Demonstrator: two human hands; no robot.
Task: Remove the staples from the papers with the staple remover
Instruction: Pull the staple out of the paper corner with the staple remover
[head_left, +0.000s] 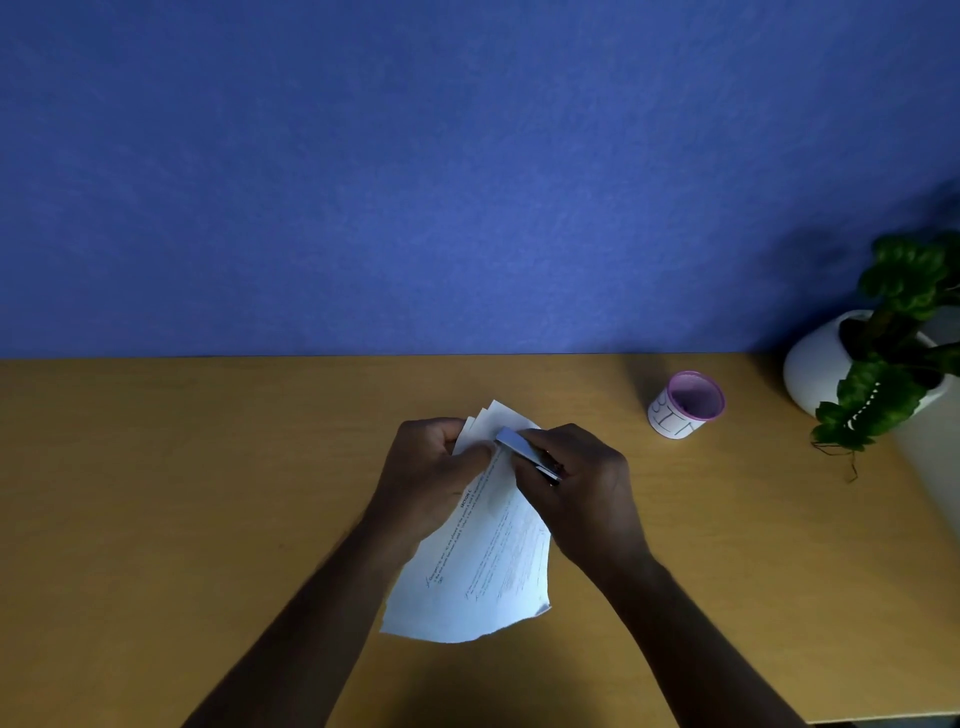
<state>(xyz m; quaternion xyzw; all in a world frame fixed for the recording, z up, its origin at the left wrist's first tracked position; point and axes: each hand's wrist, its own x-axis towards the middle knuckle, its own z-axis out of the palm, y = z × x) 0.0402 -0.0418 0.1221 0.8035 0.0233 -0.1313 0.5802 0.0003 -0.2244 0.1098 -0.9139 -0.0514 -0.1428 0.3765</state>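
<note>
A small stack of white printed papers (483, 577) lies slanted at the middle of the wooden desk (156, 493), its far corner lifted and fanned. My left hand (428, 475) pinches that far corner from the left. My right hand (582, 493) grips a silver and black staple remover (524, 452), whose tip rests against the papers' top corner beside my left thumb. The staple itself is too small to see.
A small white cup with a pink rim (685, 405), labelled by hand, stands to the right at the back of the desk. A white pot with a green plant (878, 358) fills the far right corner. A blue wall (467, 171) rises behind the desk.
</note>
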